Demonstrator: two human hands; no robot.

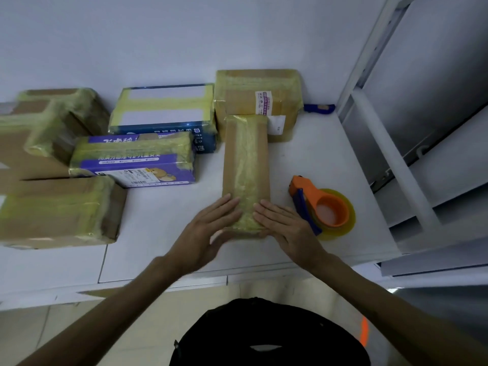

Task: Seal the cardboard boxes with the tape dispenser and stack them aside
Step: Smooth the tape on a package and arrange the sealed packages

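both hands flat, fingers straight: left hand (211,228) and right hand (286,225) press the near end of the narrow taped box (247,165) on the desk (163,244) (contents hidden). tape dispenser (320,207) just right of it.

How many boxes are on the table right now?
6: long box at centre, back brown box behind it, blue box and purple box further left, far-left brown box, front-left brown box. The blurred far-left one may be two.
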